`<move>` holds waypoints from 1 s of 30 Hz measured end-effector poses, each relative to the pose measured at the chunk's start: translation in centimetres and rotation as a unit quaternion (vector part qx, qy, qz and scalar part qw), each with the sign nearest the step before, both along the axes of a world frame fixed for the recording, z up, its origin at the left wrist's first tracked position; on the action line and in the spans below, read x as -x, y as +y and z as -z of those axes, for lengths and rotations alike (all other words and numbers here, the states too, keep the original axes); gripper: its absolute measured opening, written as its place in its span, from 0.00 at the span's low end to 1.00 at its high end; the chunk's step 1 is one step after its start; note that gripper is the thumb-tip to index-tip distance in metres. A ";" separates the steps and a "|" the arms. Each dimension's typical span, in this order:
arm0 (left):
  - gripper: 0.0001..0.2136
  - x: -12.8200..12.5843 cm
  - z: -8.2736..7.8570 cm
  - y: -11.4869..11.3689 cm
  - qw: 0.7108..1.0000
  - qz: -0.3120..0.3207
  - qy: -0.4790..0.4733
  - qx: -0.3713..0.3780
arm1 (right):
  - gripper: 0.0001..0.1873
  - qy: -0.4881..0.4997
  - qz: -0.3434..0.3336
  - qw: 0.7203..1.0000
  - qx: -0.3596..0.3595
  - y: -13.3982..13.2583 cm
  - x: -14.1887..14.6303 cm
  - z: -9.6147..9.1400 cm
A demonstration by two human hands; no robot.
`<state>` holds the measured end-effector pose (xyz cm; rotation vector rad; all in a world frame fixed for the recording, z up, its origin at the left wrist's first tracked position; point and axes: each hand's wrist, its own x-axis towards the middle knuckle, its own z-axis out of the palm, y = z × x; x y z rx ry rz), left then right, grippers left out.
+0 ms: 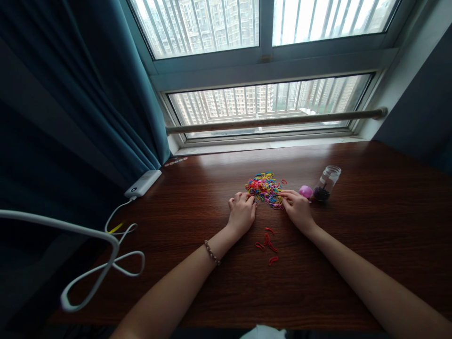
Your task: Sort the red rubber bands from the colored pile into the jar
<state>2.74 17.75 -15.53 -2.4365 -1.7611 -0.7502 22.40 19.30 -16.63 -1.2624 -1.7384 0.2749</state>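
A pile of small colourful rubber bands [265, 186] lies on the dark wooden table, mixed in yellow, pink, blue and red. Beside its lower left edge rests my left hand [242, 212], fingers bent and a little apart, with nothing visible in them. At the pile's right edge, my right hand [297, 210] reaches in with index finger and thumb apart, fingertips touching the bands. Several red rubber bands [270, 243] lie loose between my forearms, separate from the pile. A round pink object [305, 191] sits just past my right hand.
A clear jar [328, 182] with dark contents stands tilted-looking at the right. On the left, a white power strip [143, 183] trails a thick white cable [102, 266]. A blue curtain [116, 84] hangs there, and a barred window [268, 106] is behind the table.
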 end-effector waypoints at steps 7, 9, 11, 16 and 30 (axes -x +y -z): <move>0.11 -0.1 0.4 0.1 1.000 0.015 -0.001 0.000 | 0.10 0.046 0.008 0.999 0.011 -0.4 0.1 -0.4; 0.11 -0.1 0.4 0.2 1.000 0.021 -0.010 0.003 | 0.11 0.045 0.010 0.999 0.013 -0.3 0.0 -0.3; 0.11 -0.1 0.3 0.2 0.999 0.029 -0.032 0.001 | 0.12 0.042 0.015 0.999 0.009 -0.2 -0.1 -0.3; 0.11 0.4 0.1 0.7 0.975 0.077 -0.206 -0.018 | 0.14 0.059 0.026 0.998 0.008 -0.3 0.0 -0.6; 0.11 1.8 0.3 2.6 0.837 0.008 -0.544 0.058 | 0.14 -0.146 -0.270 0.952 0.006 -5.2 2.9 -2.4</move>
